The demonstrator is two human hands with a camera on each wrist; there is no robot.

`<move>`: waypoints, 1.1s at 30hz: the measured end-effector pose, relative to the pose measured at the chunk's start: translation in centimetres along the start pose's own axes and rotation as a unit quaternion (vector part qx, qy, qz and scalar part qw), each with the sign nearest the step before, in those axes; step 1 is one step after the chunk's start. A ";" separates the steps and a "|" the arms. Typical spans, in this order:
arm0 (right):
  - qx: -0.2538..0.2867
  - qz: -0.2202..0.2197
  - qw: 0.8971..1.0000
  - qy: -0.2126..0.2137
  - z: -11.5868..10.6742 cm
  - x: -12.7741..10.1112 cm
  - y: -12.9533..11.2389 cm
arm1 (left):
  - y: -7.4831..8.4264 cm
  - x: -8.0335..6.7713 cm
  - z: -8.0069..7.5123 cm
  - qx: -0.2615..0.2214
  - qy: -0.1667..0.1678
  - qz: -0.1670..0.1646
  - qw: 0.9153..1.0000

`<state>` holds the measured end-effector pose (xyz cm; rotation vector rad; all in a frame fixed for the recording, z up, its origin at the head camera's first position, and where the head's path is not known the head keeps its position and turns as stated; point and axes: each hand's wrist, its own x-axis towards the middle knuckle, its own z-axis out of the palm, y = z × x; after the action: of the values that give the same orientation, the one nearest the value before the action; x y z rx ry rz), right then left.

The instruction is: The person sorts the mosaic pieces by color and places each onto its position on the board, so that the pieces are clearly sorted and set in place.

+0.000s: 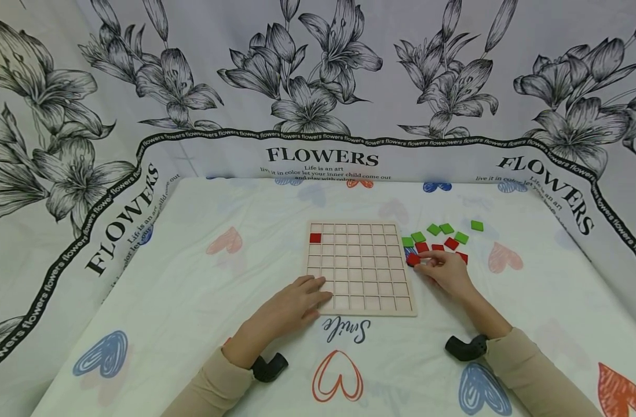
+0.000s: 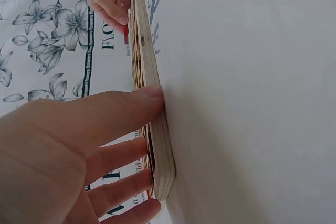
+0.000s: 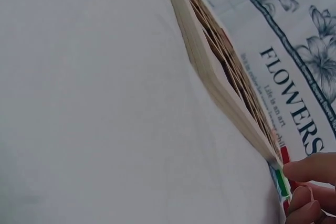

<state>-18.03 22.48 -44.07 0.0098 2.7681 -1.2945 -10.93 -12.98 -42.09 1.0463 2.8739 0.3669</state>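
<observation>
Looking down at a table draped in a white cloth (image 1: 193,301) printed with hearts, we see a wooden grid board (image 1: 361,267) lying flat near the middle. Our left hand (image 1: 296,304) rests with straight, relaxed fingers on the board's near left corner, gripping nothing. Our right hand (image 1: 445,272) sits just off the board's right edge, its fingertips pinching a red tile (image 1: 413,259) that lies on the cloth touching that edge. One red tile (image 1: 315,237) already fills a cell in the board's leftmost column, second row from the far side. More red tiles (image 1: 451,244) and green tiles (image 1: 439,229) lie scattered close behind the right hand. Open cloth stretches wide to the left of the board and along the near edge. A flower-printed backdrop (image 1: 318,87) rises behind the table.
</observation>
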 end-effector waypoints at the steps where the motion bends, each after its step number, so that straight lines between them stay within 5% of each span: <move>1: 0.000 -0.001 1.000 -0.002 0.0 0.0 0.0 | 0.0 0.0 0.0 0.000 -0.002 -0.002 1.000; 33: 0.019 -0.034 0.999 -0.029 1.4 0.4 -3.4 | 0.1 -0.1 0.1 -0.007 0.001 -0.005 1.000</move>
<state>-18.48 19.24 -42.42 -0.1183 2.7181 -1.3404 -10.82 -12.98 -42.13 1.0280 2.8728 0.3868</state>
